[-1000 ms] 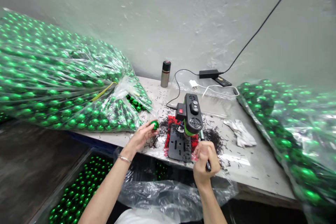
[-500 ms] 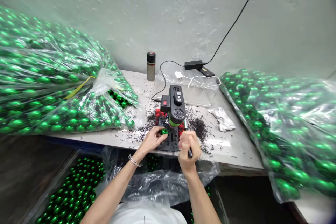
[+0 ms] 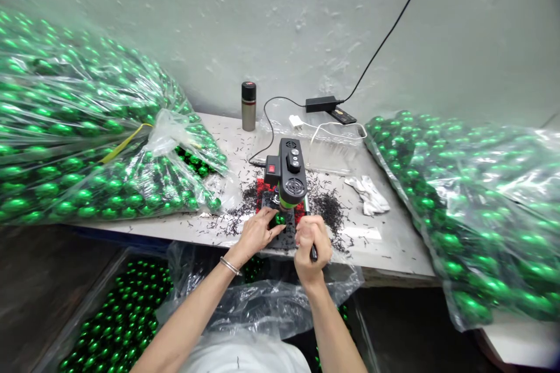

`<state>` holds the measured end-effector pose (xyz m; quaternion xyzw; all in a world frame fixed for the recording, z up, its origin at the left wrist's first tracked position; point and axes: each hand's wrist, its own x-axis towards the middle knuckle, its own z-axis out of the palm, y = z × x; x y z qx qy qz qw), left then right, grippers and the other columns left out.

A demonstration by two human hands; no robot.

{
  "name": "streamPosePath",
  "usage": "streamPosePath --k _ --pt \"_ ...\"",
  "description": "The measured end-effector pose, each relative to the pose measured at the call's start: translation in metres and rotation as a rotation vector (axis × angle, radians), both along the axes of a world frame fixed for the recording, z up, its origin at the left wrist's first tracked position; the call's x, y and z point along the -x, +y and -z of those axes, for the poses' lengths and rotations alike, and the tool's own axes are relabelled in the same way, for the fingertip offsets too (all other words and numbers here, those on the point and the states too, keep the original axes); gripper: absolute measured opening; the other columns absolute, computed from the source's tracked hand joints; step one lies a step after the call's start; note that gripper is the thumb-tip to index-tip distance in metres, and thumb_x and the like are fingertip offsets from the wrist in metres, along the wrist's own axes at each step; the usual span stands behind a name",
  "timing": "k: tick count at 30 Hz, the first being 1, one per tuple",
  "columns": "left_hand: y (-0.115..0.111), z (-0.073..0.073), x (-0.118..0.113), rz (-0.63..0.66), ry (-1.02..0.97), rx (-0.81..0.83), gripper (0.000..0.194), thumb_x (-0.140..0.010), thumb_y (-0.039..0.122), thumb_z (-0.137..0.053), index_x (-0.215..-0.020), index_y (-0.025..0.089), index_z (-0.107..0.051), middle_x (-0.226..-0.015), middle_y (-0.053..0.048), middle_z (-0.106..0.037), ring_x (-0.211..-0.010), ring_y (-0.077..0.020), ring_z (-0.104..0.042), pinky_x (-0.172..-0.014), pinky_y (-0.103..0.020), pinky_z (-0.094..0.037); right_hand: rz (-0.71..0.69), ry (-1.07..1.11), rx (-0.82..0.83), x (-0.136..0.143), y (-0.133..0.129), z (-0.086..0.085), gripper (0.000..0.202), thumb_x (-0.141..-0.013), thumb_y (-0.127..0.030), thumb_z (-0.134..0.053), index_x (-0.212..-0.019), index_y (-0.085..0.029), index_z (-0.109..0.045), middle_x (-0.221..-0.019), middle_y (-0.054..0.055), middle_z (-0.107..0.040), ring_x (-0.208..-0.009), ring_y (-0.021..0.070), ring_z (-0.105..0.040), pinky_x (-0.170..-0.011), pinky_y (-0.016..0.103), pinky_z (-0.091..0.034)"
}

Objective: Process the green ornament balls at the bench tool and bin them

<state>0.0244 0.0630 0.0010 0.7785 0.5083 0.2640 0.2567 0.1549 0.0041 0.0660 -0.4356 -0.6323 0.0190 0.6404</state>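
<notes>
In the middle of the table stands a small black drill press [image 3: 292,170] on a dark base plate. My left hand [image 3: 257,232] pinches a shiny green ball [image 3: 280,218] between thumb and fingers, under the machine's head. The ball's upper part is partly hidden by the head and my fingers. My right hand [image 3: 314,245] is wrapped round the black-ended lever [image 3: 314,253] on the machine's right side. Black shavings [image 3: 329,213] and red pieces [image 3: 262,186] lie around the base.
Large clear bags of green balls lie on the left [image 3: 79,145] and right [image 3: 476,215]. Behind the machine are a bottle [image 3: 249,108], a power adapter [image 3: 321,104] and a plastic tray [image 3: 335,154]. A white glove [image 3: 368,194] rests right. Below left, a lined container holds green balls [image 3: 118,309].
My left hand has moved slightly right with the green ball, bringing it farther under the machine's head. My right hand stays on the lever. The whole view has shifted a little.
</notes>
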Motion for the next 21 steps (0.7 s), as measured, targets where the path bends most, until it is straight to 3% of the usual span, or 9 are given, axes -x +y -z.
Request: streamPosePath --k 11,16,21 --pt "-0.003 0.008 -0.001 -0.024 -0.113 0.010 0.037 -0.088 0.044 -0.066 -0.117 0.021 -0.067 -0.115 -0.011 -0.065 -0.098 -0.0263 -0.067 -0.088 -0.035 -0.052 -0.030 -0.103 -0.113 -0.008 0.007 0.036 0.026 -0.095 -0.015 -0.039 -0.071 -0.022 -0.044 -0.071 -0.001 -0.050 -0.062 0.0118 -0.050 -0.057 0.027 -0.042" --pt "-0.003 0.009 -0.001 -0.019 -0.065 -0.005 0.037 -0.090 0.044 -0.064 -0.118 0.020 -0.066 -0.115 -0.011 -0.066 -0.098 -0.0265 -0.066 -0.088 -0.036 -0.052 0.045 -0.101 -0.153 -0.008 0.010 0.052 0.028 -0.098 -0.020 -0.035 -0.071 -0.022 -0.043 -0.071 -0.001 -0.052 -0.064 0.0122 -0.052 -0.070 0.033 -0.048" --pt "-0.003 0.009 -0.001 -0.018 -0.028 -0.021 0.036 -0.091 0.044 -0.063 -0.118 0.021 -0.066 -0.115 -0.011 -0.066 -0.097 -0.0253 -0.067 -0.086 -0.034 -0.053 0.009 -0.091 -0.156 -0.009 0.012 0.060 0.028 -0.099 -0.023 -0.034 -0.072 -0.022 -0.043 -0.073 -0.002 -0.052 -0.064 0.0117 -0.054 -0.079 0.037 -0.050"
